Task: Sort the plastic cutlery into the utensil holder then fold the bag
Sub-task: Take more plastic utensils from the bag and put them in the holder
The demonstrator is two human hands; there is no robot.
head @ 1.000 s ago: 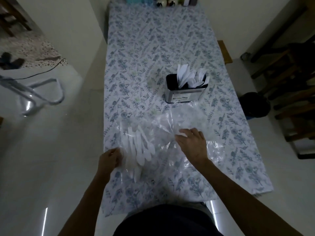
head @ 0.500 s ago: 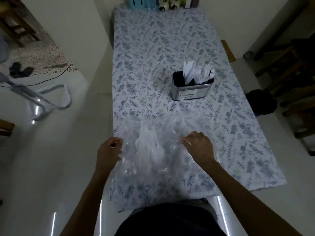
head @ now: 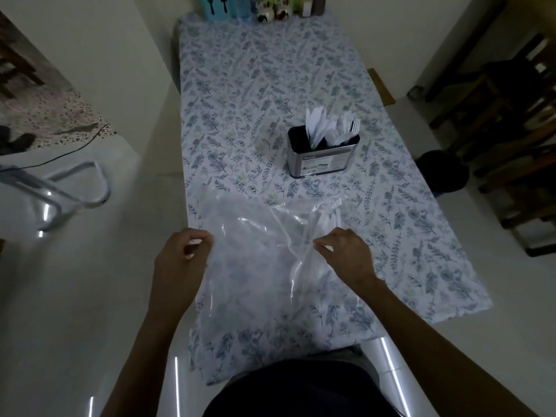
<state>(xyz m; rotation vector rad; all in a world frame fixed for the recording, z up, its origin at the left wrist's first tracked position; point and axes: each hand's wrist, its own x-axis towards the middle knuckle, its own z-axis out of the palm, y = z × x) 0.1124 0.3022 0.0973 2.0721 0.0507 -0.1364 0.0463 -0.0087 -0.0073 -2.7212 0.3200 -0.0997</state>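
White plastic cutlery is seen in the metal utensil holder—the clear plastic bag, unfolded near the tabletop's front edge, is pinched by left hand and right hand.

Two bare forearms, no sleeves showing anywhere up to the frame edge. No watch, rings or bands on the left hand or right hand. Short, plain nails. Dark top, navy or black, hard to say in this dim light, filling the near edge, with a paler strip just above it.
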